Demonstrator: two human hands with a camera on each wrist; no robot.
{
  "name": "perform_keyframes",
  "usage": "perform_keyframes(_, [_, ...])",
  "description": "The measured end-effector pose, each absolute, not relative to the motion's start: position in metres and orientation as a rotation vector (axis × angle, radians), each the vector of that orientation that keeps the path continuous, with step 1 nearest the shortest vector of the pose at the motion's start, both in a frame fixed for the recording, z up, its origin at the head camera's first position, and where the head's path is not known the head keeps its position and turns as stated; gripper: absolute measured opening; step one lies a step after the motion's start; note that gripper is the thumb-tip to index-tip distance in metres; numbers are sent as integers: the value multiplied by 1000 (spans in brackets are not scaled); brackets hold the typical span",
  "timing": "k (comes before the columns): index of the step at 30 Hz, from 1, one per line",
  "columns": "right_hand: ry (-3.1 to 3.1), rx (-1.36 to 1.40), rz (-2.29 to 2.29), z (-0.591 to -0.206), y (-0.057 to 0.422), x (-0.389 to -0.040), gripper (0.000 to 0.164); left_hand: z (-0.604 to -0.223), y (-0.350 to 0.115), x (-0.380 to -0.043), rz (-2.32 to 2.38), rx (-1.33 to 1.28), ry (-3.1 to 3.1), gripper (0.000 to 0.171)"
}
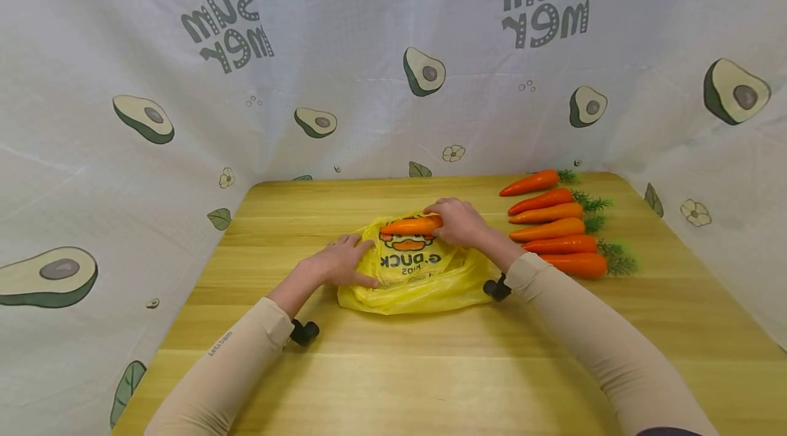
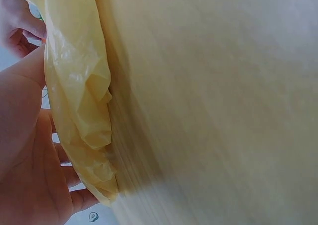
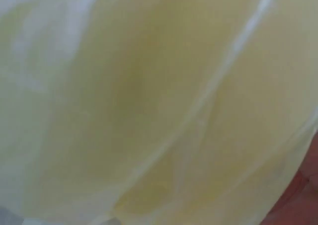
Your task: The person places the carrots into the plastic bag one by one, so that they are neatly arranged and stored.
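Note:
In the head view, a yellow plastic bag [image 1: 424, 303] with a duck print lies mid-table. An orange carrot [image 1: 406, 225] lies level over the print, its tip pointing left. My right hand [image 1: 461, 223] grips the carrot's thick end; its leafy top is hidden. At the bag's left edge my left hand [image 1: 341, 262] rests with fingers spread, thumb apart from them. The left wrist view shows my left palm [image 2: 30, 170] beside the crinkled bag [image 2: 74, 71], its fingertips hidden behind the plastic. Blurred yellow plastic [image 3: 149, 101] fills most of the right wrist view.
Several carrots [image 1: 562, 244] with green tops lie in a column to the right of the bag, near my right forearm. The wooden table [image 1: 393, 381] ends against a white curtain [image 1: 369, 26] printed with avocados. Small black wrist cameras [image 1: 304, 332] hang beneath both wrists.

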State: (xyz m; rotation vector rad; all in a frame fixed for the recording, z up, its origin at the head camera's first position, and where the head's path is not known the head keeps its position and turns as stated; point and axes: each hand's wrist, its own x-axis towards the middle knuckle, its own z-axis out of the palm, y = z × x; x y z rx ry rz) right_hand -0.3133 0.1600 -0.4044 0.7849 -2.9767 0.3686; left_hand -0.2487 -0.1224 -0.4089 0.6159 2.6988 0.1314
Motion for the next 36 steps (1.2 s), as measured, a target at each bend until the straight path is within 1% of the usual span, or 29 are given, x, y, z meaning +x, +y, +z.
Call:
perform_keyframes(14, [-2991,769,410,-401,166,-308,40,-408,-121,-249,147,613,2691,96])
perform_keyframes(23, [-2974,756,322,-407,162,-310,32,-410,-120,-248,134,609,2693,97])
perform_keyframes(36, [-2936,751,278,-407,156,-315,32,-409,-121,-248,134,608,2700,96])
